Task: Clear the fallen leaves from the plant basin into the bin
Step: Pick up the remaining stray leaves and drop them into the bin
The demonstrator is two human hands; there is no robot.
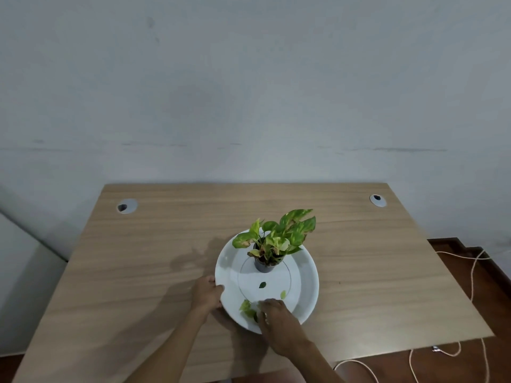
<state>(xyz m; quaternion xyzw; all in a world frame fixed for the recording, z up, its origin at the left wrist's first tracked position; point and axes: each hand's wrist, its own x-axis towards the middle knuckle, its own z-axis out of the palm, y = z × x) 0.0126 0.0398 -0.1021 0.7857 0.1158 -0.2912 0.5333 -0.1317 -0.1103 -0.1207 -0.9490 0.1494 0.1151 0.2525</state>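
Note:
A round white basin (pixel 307 288) sits on the wooden table (pixel 138 258). A small dark pot (pixel 265 265) with a green and yellow leafy plant (pixel 279 236) stands in its far half. Loose leaves lie on the basin floor: a dark one (pixel 262 285), a pale one (pixel 283 294), and light green ones (pixel 247 308) near the front rim. My left hand (pixel 208 293) grips the basin's left rim. My right hand (pixel 273 313) rests inside the front of the basin, fingers bunched on the light green leaves. No bin is in view.
Two cable holes (pixel 127 206) (pixel 378 200) mark the table's far corners. A pale wall stands behind the table. A cord (pixel 470 286) trails over the brown floor at the right.

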